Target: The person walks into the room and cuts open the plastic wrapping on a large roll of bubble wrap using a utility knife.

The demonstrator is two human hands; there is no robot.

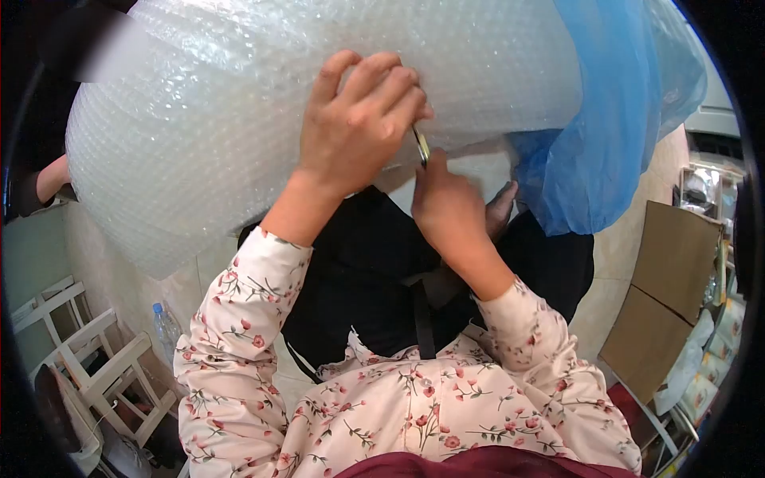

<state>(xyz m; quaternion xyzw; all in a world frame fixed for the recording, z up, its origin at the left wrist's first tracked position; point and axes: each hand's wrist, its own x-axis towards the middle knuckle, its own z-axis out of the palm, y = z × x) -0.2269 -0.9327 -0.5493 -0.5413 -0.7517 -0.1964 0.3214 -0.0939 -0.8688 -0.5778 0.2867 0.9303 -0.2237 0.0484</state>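
Observation:
A big roll of clear bubble wrap fills the space in front of my knees. My left hand lies on its near side, fingers curled and closed on the wrap; the fingertips are partly hidden. Just below it, my right hand is closed around a slim yellow-and-dark utility knife. The knife points up toward my left fingers, and its tip is hard to make out there. A blue plastic bag covers the roll's right end and hangs down beside my leg.
Another person's arm shows at the left edge, behind the roll. White wooden frames and a plastic bottle stand at lower left. To the right are flattened cardboard and stacked packets. A bare foot is near my right hand.

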